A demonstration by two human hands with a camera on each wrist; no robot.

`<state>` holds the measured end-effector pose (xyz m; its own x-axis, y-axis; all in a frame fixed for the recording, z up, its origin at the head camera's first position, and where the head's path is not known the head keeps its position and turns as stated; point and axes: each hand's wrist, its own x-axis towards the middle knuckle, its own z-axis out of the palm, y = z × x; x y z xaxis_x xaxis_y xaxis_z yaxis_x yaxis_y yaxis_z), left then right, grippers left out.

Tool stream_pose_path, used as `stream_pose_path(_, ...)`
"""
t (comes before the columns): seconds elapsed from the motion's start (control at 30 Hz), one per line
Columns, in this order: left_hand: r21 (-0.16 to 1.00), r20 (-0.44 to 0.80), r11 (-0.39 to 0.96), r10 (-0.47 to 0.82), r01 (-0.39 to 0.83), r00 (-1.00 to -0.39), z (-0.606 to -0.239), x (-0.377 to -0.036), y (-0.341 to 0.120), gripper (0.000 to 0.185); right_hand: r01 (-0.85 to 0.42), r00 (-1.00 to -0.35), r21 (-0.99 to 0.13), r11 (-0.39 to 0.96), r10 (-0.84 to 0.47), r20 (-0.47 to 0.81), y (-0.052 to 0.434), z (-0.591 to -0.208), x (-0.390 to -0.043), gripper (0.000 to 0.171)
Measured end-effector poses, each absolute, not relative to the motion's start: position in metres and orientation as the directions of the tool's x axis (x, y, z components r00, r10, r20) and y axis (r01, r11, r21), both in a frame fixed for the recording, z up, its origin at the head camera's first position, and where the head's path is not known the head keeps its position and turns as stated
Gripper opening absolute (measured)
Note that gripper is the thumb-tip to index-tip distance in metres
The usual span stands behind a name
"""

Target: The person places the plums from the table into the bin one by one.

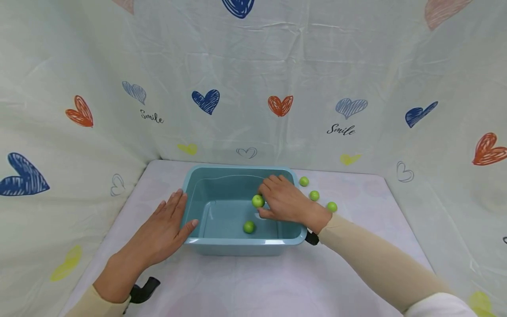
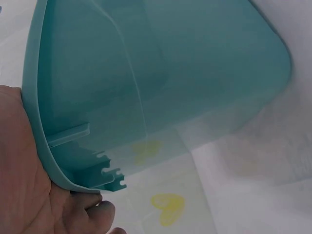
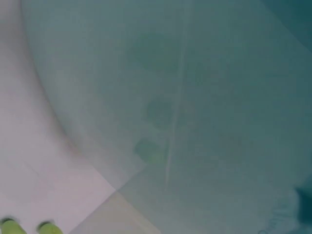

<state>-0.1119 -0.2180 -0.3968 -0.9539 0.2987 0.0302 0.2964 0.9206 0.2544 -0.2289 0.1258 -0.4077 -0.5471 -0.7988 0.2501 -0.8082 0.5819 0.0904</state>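
Head view: round green ball (image 1: 258, 201) over smooth teal tub (image 1: 237, 241).

Light was bright, even and soft, with faint shadows. The head view bowed at its edges; the right wrist view was blurred throughout.

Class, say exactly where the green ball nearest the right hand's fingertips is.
In the head view, that green ball sits inside the teal tub, right of centre, at the fingertips of the right hand, behind a second ball.
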Motion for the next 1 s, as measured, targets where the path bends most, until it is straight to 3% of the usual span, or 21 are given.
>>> stream_pose_path(1.0,0.239,0.035,0.923,0.301,0.301,-0.953,-0.3962,-0.1127,-0.2181,0.084,-0.758,-0.587,0.142,0.637,-0.76,0.28,0.1228,-0.4125,-0.2334,0.032)
